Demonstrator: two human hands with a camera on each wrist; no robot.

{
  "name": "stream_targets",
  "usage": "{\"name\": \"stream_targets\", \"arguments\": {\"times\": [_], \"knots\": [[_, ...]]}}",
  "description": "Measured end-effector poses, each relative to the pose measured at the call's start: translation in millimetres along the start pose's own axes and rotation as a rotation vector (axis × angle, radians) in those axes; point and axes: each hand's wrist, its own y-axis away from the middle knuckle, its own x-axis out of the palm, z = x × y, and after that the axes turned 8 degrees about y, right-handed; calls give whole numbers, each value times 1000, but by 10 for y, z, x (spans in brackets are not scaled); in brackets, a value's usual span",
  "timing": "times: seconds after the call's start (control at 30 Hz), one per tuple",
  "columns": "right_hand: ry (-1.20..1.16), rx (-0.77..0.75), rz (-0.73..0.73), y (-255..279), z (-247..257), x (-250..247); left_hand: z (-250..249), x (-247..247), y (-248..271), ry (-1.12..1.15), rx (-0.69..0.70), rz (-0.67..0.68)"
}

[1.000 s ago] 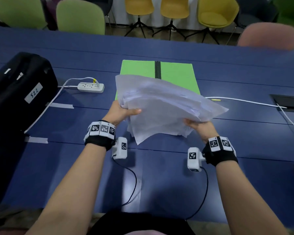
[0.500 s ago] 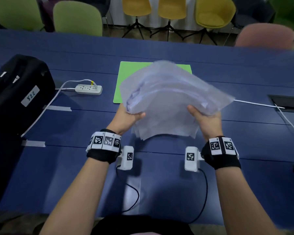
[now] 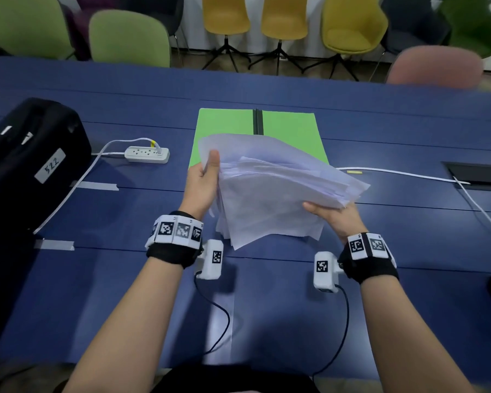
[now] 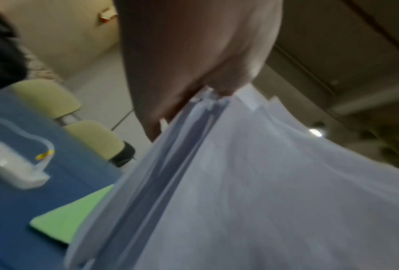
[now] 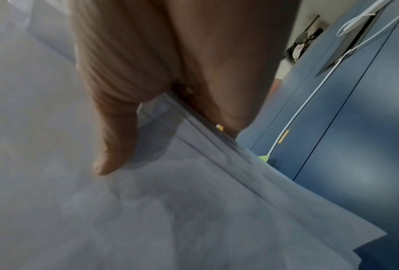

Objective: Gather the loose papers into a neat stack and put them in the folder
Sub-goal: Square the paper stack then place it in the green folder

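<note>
An uneven bundle of white papers hangs above the blue table, its sheets fanned and offset. My left hand grips the bundle's left edge, thumb up along the top sheet. At the near right corner my right hand holds it, thumb on top and fingers beneath. The left wrist view shows the papers meeting the left hand; the right wrist view shows the thumb of the right hand pressed on the papers. An open green folder lies flat behind, partly hidden by the sheets.
A black bag sits at the left. A white power strip lies left of the folder, its cable running to the bag. A white cable leads right to a table hatch. Tape strips mark the table. Chairs line the far edge.
The bundle came back down and toward me, uncovering the folder's spine. My left hand slid up the left edge, thumb now upright; the right hand holds the near right corner.
</note>
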Motion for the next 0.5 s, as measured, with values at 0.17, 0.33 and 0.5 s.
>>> {"name": "stream_targets", "arguments": {"times": [0.17,0.33,0.5], "knots": [[4,-31,-22,-24,10,21,-122,2,10,-367,375,-154],[-5,-13,-53,-77,15,32,-410,-40,-8,-804,592,-333],[18,-10,-58,-117,78,71,-484,96,21,-1042,673,21]]}}
